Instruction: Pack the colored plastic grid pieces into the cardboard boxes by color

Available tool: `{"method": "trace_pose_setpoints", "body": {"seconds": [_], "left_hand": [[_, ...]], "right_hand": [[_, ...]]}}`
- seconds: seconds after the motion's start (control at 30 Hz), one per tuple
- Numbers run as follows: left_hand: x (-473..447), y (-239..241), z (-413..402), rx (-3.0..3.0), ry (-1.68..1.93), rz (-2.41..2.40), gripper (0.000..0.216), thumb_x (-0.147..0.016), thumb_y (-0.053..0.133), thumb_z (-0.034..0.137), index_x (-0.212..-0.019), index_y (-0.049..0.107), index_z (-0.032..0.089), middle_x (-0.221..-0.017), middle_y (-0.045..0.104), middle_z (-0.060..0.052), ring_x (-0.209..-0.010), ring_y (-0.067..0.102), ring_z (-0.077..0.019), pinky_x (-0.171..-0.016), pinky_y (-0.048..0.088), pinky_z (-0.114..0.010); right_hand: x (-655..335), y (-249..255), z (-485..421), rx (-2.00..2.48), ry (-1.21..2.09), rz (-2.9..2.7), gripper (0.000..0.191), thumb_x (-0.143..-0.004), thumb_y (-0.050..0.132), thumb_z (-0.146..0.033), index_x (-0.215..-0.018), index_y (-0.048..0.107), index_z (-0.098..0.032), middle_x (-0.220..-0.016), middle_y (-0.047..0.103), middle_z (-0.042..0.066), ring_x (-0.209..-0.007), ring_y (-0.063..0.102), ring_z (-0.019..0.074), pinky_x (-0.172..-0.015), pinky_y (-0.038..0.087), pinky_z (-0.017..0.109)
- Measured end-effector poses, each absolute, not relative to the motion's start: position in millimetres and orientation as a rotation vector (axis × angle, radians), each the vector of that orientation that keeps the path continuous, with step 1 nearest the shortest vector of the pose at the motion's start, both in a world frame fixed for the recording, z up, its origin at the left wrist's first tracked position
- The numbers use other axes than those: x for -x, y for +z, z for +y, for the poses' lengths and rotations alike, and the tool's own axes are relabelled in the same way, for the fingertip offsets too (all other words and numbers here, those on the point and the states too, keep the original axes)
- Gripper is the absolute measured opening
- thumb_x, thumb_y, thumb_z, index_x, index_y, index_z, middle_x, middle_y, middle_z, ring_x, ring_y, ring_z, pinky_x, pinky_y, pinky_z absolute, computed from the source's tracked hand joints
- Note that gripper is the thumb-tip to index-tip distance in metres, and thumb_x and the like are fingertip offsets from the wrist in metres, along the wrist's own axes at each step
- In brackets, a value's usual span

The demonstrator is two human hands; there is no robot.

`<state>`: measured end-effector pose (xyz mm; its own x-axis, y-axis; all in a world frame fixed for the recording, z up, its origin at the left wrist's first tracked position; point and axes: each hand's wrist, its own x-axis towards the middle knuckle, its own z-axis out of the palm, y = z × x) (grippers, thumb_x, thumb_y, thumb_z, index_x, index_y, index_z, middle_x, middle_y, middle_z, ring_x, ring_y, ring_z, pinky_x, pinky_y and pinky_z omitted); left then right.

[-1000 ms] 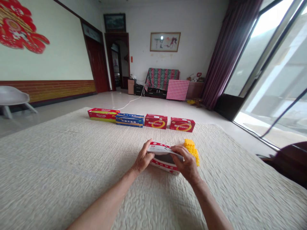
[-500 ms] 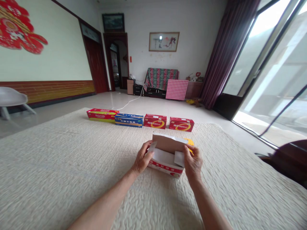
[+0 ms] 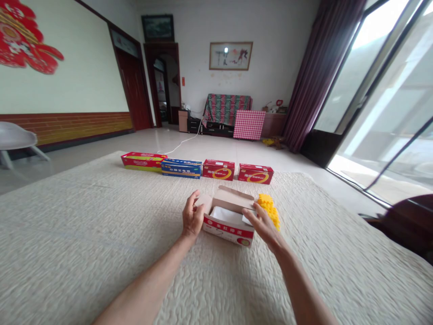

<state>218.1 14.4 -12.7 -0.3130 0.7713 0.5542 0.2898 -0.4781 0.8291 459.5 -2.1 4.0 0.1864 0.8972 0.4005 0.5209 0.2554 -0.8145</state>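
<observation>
An opened red-and-white cardboard box stands on the quilted cover in front of me, its lid tilted up and back at the far side. White lining shows inside, and I cannot tell what lies under it. At the box's left end, my left hand is closed with a side flap between thumb and fingers. Across from it, my right hand grips the right end, its thumb by the white right flap. Just beyond that hand lie bumpy yellow pieces, partly covered by it.
Along the far side of the cover stand a red-and-green box, a blue box, and two red boxes, one on the left and one on the right. A dark rounded object is at the right edge.
The lid has tipped further back and the left flap has swung outward. Both hands have shifted slightly, the left one leftward. More of the yellow pieces shows.
</observation>
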Motion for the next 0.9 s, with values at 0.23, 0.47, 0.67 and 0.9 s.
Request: {"method": "trace_pose_setpoints", "body": {"seconds": [0.23, 0.47, 0.67, 0.9], "left_hand": [[-209, -3, 13, -2.312, 1.838, 1.072, 0.032, -0.083, 0.041, 0.011, -0.104, 0.064, 0.017, -0.121, 0.061, -0.011, -0.128, 0.045, -0.0255, -0.108, 0.037, -0.048], [-205, -8, 15, -2.404, 1.697, 1.152, 0.030, -0.085, 0.043, 0.015, -0.104, 0.066, 0.018, -0.107, 0.069, -0.010, -0.106, 0.060, -0.0235, -0.097, 0.046, -0.044], [-208, -4, 8, -2.407, 1.652, 1.118, 0.030, -0.086, 0.042, 0.016, -0.106, 0.064, 0.017, -0.114, 0.065, -0.012, -0.109, 0.059, -0.0229, -0.097, 0.047, -0.041], [-209, 4, 6, -2.433, 1.612, 1.131, 0.036, -0.081, 0.043, 0.016, -0.112, 0.062, 0.017, -0.129, 0.055, -0.012, -0.121, 0.049, -0.0262, -0.102, 0.041, -0.046]], "right_hand": [[-458, 12, -6, 1.487, 0.048, -1.789, 0.045, -0.073, 0.062, -0.060, -0.090, 0.069, -0.019, -0.098, 0.065, 0.014, -0.087, 0.062, 0.0282, -0.072, 0.049, 0.043], [-453, 12, -16, 1.548, -0.089, -1.871, 0.057, -0.066, 0.067, -0.057, -0.110, 0.061, -0.021, -0.081, 0.065, 0.010, -0.070, 0.062, 0.0255, -0.058, 0.044, 0.036], [-438, 15, -20, 1.487, 0.075, -1.833, 0.052, -0.063, 0.066, -0.030, -0.113, 0.058, -0.020, -0.101, 0.063, 0.015, -0.087, 0.062, 0.0290, -0.072, 0.049, 0.043], [-441, 37, -22, 1.302, 0.435, -1.758, 0.043, -0.071, 0.054, -0.027, -0.113, 0.058, -0.021, -0.111, 0.064, 0.010, -0.096, 0.061, 0.0262, -0.080, 0.050, 0.042]]}}
